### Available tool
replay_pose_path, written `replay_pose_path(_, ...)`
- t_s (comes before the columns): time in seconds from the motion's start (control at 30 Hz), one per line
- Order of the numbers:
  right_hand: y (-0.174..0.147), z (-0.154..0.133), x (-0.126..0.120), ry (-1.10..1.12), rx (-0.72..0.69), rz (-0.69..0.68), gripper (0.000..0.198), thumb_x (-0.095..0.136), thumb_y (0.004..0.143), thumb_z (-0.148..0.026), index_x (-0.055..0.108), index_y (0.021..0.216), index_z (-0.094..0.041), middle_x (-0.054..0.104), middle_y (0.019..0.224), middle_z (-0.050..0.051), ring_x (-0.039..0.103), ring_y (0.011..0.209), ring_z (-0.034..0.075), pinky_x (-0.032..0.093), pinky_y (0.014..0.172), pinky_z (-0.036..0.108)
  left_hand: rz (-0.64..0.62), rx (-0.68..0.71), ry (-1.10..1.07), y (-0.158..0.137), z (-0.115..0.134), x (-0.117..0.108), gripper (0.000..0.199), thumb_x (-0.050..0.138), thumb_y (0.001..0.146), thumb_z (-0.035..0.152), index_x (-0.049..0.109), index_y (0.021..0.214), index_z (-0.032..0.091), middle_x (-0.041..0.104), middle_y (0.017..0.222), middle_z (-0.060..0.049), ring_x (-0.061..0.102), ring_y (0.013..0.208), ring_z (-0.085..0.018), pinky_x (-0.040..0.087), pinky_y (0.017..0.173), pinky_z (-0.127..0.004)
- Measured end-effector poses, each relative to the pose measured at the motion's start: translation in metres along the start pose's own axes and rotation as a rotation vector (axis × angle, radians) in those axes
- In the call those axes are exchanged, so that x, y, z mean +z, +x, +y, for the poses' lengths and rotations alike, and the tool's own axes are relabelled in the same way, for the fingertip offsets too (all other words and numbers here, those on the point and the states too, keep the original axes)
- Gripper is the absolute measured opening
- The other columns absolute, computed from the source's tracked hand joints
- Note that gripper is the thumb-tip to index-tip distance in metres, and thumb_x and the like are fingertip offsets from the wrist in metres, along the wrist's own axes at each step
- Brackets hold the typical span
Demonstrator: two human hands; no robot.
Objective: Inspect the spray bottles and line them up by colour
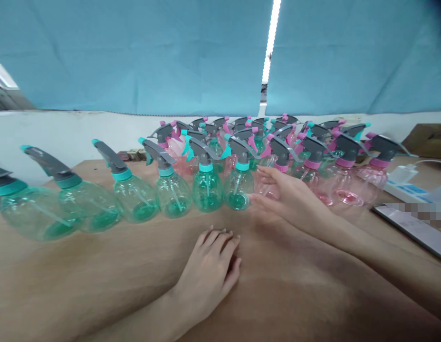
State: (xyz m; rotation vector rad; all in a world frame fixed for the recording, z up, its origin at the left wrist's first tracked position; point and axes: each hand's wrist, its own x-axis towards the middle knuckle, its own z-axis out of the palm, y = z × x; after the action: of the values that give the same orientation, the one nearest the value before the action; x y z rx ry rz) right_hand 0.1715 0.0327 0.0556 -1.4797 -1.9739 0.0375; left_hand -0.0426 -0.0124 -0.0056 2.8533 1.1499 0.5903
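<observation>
My left hand point(209, 266) lies on the wooden table point(99, 289), palm down with loosely bent fingers, holding nothing. Farther forward, my right hand point(292, 194) is stretched out with thumb and fingers apart. Its fingertips are beside a green spray bottle point(239, 187) and in front of a pink spray bottle point(267, 187), which they partly cover; whether they touch either one I cannot tell. Several green bottles, among them one with a turquoise collar point(207, 190), line up to the left. More pink bottles point(349, 187) continue the row to the right.
Behind the front row stand several more spray bottles with grey heads point(242, 126). A phone point(413, 230) lies at the right, near a white power strip point(407, 190) and a cardboard box point(427, 140). Blue cloth point(152, 57) hangs at the back.
</observation>
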Motion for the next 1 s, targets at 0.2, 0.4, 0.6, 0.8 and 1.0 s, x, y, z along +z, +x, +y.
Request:
replay_pose_path(0.2,-0.026,0.03,-0.035,0.062,0.174,0.043,0.027,0.058,0.082,-0.043,0.066,0.1,-0.025,0.073,0.088,0.001,0.069,0.077,0.021,0.054,0.066,0.036,0.016,0.014,0.002,-0.001,-0.001,-0.001,0.029,0.05,0.088,0.016,0.057,0.116,0.015,0.065,0.112,-0.009,0.057,0.107,-0.026,0.04,0.098,-0.048)
replay_pose_path(0.4,-0.026,0.063,-0.037,0.002,0.232,0.078,0.04,0.058,0.081,-0.049,0.061,0.11,-0.022,0.072,0.102,0.007,0.069,0.079,0.023,0.053,0.071,0.04,0.026,0.042,0.037,0.001,-0.002,-0.002,0.028,0.047,0.088,0.015,0.057,0.115,0.014,0.065,0.111,-0.01,0.059,0.105,-0.027,0.042,0.096,-0.048)
replay_pose_path(0.6,-0.005,0.061,-0.025,-0.028,0.219,0.04,0.059,0.057,0.079,-0.054,0.051,0.123,-0.015,0.067,0.116,0.014,0.068,0.088,0.028,0.051,0.076,0.044,0.04,0.068,0.035,0.003,-0.003,-0.003,0.028,0.045,0.089,0.014,0.056,0.115,0.014,0.065,0.111,-0.01,0.058,0.106,-0.027,0.042,0.095,-0.049)
replay_pose_path(0.8,0.014,0.05,-0.011,-0.073,0.228,0.02,0.052,0.053,0.078,-0.059,0.055,0.106,-0.015,0.07,0.098,0.016,0.066,0.087,0.035,0.048,0.064,0.042,0.065,0.04,-0.009,0.004,0.0,-0.006,0.026,0.045,0.09,0.015,0.055,0.114,0.019,0.066,0.109,-0.007,0.06,0.105,-0.025,0.042,0.097,-0.047)
replay_pose_path(1.0,0.006,0.047,-0.014,-0.114,0.219,-0.014,0.039,0.05,0.08,-0.057,0.053,0.088,-0.019,0.068,0.086,0.013,0.065,0.074,0.033,0.042,0.053,0.037,0.059,-0.049,-0.127,0.007,0.004,-0.009,0.02,0.045,0.092,0.018,0.056,0.108,0.022,0.066,0.105,-0.004,0.06,0.101,-0.023,0.045,0.093,-0.044)
